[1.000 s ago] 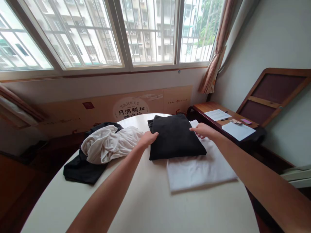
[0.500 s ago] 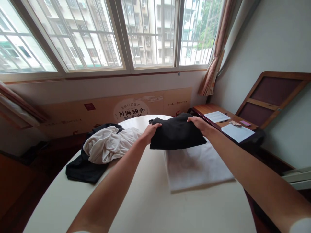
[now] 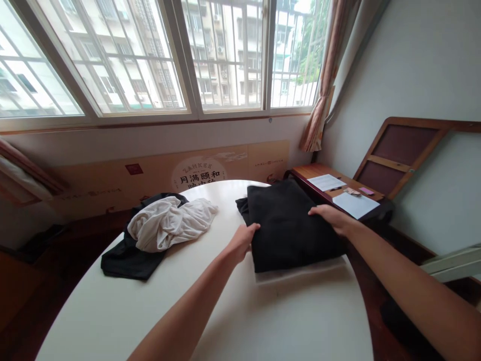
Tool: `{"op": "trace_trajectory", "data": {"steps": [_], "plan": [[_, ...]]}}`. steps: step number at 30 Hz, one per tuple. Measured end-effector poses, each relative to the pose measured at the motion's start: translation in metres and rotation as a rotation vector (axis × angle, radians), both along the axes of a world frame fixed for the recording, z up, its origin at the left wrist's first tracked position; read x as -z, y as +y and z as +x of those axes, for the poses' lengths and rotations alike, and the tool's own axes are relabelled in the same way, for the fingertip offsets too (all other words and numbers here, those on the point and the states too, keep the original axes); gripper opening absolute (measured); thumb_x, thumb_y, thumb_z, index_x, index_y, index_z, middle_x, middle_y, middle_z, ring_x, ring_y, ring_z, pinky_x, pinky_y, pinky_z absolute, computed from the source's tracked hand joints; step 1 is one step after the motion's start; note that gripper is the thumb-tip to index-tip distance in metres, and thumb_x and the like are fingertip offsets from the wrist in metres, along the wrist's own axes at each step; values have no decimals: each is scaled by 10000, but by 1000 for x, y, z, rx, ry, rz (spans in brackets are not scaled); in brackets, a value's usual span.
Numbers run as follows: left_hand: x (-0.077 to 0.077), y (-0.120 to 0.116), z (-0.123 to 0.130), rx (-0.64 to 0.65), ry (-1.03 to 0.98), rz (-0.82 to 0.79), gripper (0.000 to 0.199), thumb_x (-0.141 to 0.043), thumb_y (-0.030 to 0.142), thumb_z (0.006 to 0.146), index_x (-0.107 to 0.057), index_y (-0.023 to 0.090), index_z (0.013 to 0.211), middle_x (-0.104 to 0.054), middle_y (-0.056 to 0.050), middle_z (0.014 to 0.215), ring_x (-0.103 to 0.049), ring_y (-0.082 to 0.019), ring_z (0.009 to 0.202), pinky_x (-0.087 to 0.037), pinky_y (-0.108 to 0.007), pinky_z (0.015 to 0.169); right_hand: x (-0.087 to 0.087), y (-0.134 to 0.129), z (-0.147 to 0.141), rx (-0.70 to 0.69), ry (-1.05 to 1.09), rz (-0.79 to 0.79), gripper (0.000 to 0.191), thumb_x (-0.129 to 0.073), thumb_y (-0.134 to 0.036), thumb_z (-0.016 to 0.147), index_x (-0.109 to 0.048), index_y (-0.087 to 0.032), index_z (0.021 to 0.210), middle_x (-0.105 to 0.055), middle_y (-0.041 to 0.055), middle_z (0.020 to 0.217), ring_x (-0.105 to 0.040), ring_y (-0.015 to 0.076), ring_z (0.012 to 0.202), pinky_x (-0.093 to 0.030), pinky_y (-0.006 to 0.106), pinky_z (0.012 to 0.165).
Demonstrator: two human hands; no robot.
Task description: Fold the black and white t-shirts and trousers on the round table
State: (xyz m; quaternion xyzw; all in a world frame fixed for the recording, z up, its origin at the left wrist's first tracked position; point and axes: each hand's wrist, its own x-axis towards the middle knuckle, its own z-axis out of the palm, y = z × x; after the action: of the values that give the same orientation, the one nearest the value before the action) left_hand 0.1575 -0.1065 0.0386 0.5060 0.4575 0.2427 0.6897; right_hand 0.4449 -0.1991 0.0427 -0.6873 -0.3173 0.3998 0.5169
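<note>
Here's the black garment [image 3: 293, 225], folded into a thick, soft stack at one o'clock on the round table [image 3: 112, 316], over a flat white cloth [image 3: 300, 274]. Left hand [image 3: 242, 242] open at its edge, right hand [image 3: 332, 219] open on top, neither gripping. At eleven o'clock, crumpled white cloth [image 3: 169, 224] on black cloth [image 3: 128, 264], both unfolded.

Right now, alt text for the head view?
The left hand and right hand rest on the sides of a folded black garment lying on folded white cloth on a white oval table. To the left, a crumpled white garment lies on a black one.
</note>
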Motion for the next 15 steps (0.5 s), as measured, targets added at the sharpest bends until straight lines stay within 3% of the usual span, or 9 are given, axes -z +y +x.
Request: {"op": "trace_trajectory", "data": {"steps": [2,4,7,11,15], "plan": [[18,-10,-11,-5,80,-8,121,-688,260,826,-624,158,830,-597,-6,657,-534,-140,566,-383,-234,482,29,-9,0,-18,45,-12,166,-760,-227,731,-688,-178,872,-768,83,788,-729,241,706,-598,324,639],[23,-16,-18,63,107,25,156,-737,264,785,-630,157,825,-608,-8,673,-553,-151,596,-397,-239,500,45,-12,1,-17,-12,-16,231,-791,-253,757,-693,-186,954,-790,78,891,-747,241,801,-602,311,684],[19,-24,-22,171,143,98,159,-733,250,742,-639,157,830,-602,-2,672,-540,-147,600,-378,-233,504,48,-9,4,-30,-179,-9,242,-778,-255,786,-692,-173,997,-795,83,954,-748,248,854,-588,306,705],[23,-42,-24,105,-18,83,147,-643,225,728,-609,167,859,-567,14,678,-494,-120,583,-352,-218,501,45,-12,3,-26,-327,-1,239,-710,-304,856,-690,-167,1052,-788,96,1019,-742,263,927,-572,328,784],[37,-46,-32,132,104,57,389,-701,289,747,-591,166,1099,-608,-1,738,-549,-154,569,-421,-255,499,49,-24,-7,6,-644,-221,353,-677,-369,907,-670,-124,1162,-755,173,1123,-726,324,1051,-546,397,901]]}}
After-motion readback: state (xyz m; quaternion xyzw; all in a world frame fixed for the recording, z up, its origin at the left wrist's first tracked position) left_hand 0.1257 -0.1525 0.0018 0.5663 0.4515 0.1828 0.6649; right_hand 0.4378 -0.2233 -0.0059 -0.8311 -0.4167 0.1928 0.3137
